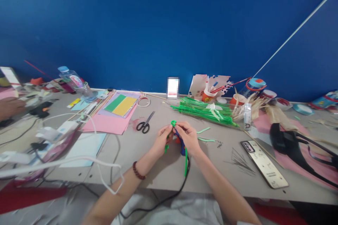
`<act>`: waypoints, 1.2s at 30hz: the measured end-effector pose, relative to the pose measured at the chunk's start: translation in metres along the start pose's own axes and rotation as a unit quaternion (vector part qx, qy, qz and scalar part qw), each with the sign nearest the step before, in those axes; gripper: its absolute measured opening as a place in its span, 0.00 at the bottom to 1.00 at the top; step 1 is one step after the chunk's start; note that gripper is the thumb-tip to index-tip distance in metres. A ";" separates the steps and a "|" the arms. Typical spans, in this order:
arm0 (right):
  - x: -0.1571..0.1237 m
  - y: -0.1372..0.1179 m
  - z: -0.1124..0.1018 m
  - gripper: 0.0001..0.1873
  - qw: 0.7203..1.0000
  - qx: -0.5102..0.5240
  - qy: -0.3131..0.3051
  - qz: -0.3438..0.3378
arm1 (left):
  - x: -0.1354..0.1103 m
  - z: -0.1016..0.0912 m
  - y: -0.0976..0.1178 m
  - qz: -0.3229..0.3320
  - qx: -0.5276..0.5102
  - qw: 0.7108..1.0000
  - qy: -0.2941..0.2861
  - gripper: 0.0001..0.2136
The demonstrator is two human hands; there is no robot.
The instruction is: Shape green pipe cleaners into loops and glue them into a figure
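Observation:
Over the front middle of the table, my left hand [163,138] and my right hand [187,135] meet with fingertips pinched on a green pipe cleaner [173,123]. Its top is bent into a small loop that sticks up between the fingers. One green length hangs below my right hand, and a shorter green end shows under my left. Beneath the hands lies a blue glue gun [182,150], partly hidden by them, with a black cord running toward my lap. Black-handled scissors [144,126] lie to the left of my hands.
A bundle of green pipe cleaners [203,110] lies behind my right hand. Right of me are thin dark wires [241,163] and a phone [265,165]. Pink paper [105,123] and white cables [97,158] are on the left. Another person's hand [12,108] shows at far left.

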State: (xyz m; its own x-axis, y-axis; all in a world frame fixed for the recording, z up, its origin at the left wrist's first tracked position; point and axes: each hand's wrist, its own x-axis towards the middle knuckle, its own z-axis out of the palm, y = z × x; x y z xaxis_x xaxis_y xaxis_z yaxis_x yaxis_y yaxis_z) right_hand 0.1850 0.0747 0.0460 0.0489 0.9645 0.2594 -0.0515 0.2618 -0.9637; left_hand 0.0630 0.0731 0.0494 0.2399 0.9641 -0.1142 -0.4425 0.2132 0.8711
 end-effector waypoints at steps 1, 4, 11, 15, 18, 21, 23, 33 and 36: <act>0.000 -0.001 0.000 0.07 1.000 -0.009 -0.004 -0.008 | 0.000 0.000 0.000 -0.007 -0.009 1.000 -0.001 0.16; 0.001 -0.006 0.000 0.06 0.999 -0.028 -0.004 -0.015 | 0.000 0.000 0.000 -0.022 -0.021 1.000 -0.003 0.15; -0.001 -0.008 0.002 0.05 0.999 -0.037 -0.005 -0.016 | 0.000 0.000 -0.003 0.007 0.000 1.000 0.011 0.19; 0.001 -0.005 0.001 0.05 0.999 -0.035 -0.003 -0.021 | 0.001 -0.003 -0.005 -0.004 -0.013 1.000 -0.007 0.19; 0.002 -0.003 0.000 0.04 0.999 -0.030 0.001 -0.015 | 0.001 -0.003 -0.004 -0.041 -0.052 0.997 -0.038 0.20; 0.002 -0.002 0.000 0.04 1.000 -0.023 0.005 -0.009 | 0.001 -0.001 -0.003 -0.074 -0.085 0.992 -0.064 0.21; 0.001 -0.001 0.002 0.04 1.000 -0.003 0.025 0.004 | 0.001 0.000 -0.002 -0.073 -0.101 0.991 -0.057 0.20; 0.002 -0.005 0.004 0.16 0.970 0.162 0.017 0.182 | 0.001 0.000 -0.003 -0.069 -0.135 0.987 -0.057 0.19; 0.003 -0.006 0.003 0.16 0.953 0.206 -0.020 0.221 | 0.003 -0.002 -0.005 -0.071 -0.147 0.983 -0.082 0.19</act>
State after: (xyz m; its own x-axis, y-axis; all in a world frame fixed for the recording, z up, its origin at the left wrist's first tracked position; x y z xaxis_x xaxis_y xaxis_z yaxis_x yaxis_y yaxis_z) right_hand 0.1829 0.0758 0.0531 -0.1062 0.9820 -0.1561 -0.4466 -0.1873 -0.8749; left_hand 0.0645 0.0749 0.0441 0.4425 0.8881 -0.1247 -0.6196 0.4033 0.6734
